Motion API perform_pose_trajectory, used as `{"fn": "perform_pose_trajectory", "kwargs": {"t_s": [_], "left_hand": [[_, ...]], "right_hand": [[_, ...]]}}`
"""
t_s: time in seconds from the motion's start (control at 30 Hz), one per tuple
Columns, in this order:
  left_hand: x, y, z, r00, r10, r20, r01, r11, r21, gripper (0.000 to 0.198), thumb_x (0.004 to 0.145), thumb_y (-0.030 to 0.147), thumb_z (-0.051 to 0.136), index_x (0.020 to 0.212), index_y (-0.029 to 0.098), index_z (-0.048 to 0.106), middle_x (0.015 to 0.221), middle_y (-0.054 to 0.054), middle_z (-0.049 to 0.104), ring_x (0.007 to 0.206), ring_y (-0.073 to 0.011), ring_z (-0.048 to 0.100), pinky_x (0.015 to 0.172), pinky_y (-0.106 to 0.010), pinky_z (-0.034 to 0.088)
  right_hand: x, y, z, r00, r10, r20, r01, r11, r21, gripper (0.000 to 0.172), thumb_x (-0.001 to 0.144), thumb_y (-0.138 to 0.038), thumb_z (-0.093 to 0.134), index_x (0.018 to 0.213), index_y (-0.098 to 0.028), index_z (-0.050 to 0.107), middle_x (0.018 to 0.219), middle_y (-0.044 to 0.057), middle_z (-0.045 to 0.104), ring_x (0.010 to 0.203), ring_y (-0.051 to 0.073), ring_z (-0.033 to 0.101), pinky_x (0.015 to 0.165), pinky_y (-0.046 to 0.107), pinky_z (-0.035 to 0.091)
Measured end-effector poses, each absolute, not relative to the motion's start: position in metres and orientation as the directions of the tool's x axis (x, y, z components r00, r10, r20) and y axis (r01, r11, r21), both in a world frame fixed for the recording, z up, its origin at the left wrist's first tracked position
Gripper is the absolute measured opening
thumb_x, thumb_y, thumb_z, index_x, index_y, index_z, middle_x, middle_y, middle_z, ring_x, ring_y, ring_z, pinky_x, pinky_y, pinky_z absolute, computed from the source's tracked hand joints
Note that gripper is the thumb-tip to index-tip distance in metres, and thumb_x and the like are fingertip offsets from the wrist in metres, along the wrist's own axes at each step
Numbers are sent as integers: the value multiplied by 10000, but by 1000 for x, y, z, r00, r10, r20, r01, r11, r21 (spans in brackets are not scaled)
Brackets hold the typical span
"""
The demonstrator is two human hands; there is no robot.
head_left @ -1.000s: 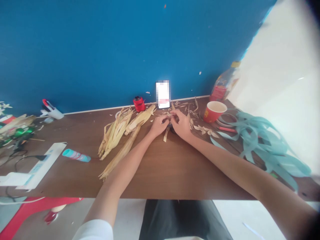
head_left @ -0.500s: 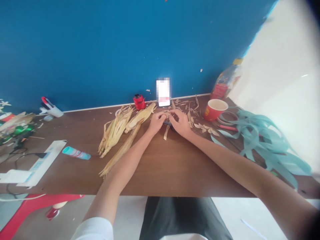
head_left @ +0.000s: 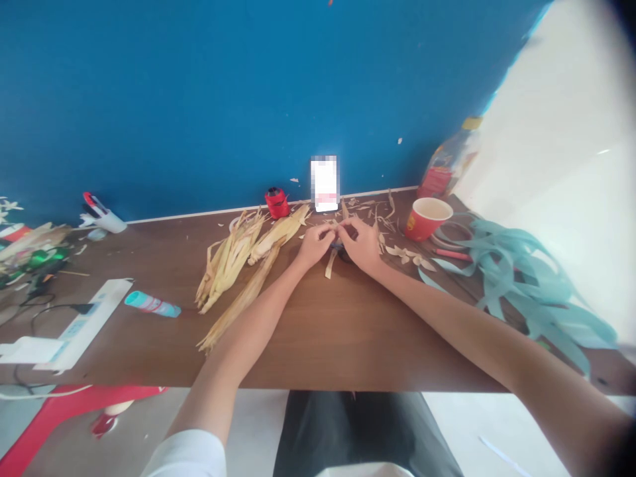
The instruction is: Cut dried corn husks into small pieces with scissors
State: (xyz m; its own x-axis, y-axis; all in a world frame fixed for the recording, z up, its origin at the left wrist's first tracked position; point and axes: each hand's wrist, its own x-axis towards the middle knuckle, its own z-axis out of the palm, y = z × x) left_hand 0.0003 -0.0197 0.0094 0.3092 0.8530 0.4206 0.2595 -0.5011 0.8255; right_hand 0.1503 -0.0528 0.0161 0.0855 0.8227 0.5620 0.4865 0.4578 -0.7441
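Note:
My left hand [head_left: 317,244] and my right hand [head_left: 361,244] meet near the back of the brown table, fingertips pinched together. Between them is a small tan piece that looks like dried corn husk, mostly covered by the fingers. Under the hands lies a dark bluish object [head_left: 340,248], largely hidden. A short husk strip [head_left: 330,264] lies just in front of it. Left of my left hand are bundles of dried corn husk [head_left: 231,262], with a long husk strip [head_left: 253,295] beside my forearm. Cut husk pieces [head_left: 410,255] lie right of my right hand.
A lit phone [head_left: 324,184] leans on the blue wall, a red roll [head_left: 277,203] beside it. At right are a paper cup [head_left: 422,226], a bottle [head_left: 444,162] and tangled teal ribbon [head_left: 517,265]. A glue stick [head_left: 152,304] and power strip [head_left: 82,328] lie at left.
My left hand has shifted slightly right, and the fingertips of both hands are closer together. The tan piece between them shows less than before. Everything else on the table stays put.

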Motion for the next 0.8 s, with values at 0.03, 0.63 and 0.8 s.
{"fn": "perform_pose_trajectory", "kwargs": {"t_s": [0.03, 0.63, 0.8], "left_hand": [[0, -19, 9, 308, 854, 418, 254, -498, 829, 202, 839, 233, 512, 692, 165, 633, 647, -7, 596, 628, -125, 526, 590, -236, 431], [-1, -22, 11, 231, 863, 450, 316, -504, 804, 197, 791, 179, 506, 631, 161, 619, 586, 9, 575, 590, -117, 500, 585, -236, 409], [0, -20, 10, 245, 867, 434, 286, -493, 822, 177, 812, 192, 516, 743, 164, 676, 686, -16, 648, 654, -135, 564, 625, -246, 460]], "right_hand": [[150, -53, 17, 83, 826, 558, 483, 457, -747, 160, 860, -320, 553, 829, -203, 658, 753, 24, 685, 626, 161, 579, 651, 304, 470], [149, -54, 17, 46, 839, 543, 463, 464, -756, 191, 855, -370, 572, 897, -206, 661, 743, 15, 682, 607, 159, 582, 627, 298, 468], [149, -52, 17, 42, 838, 544, 467, 465, -752, 200, 851, -386, 584, 881, -206, 665, 738, 21, 681, 613, 170, 586, 623, 307, 464]]}}
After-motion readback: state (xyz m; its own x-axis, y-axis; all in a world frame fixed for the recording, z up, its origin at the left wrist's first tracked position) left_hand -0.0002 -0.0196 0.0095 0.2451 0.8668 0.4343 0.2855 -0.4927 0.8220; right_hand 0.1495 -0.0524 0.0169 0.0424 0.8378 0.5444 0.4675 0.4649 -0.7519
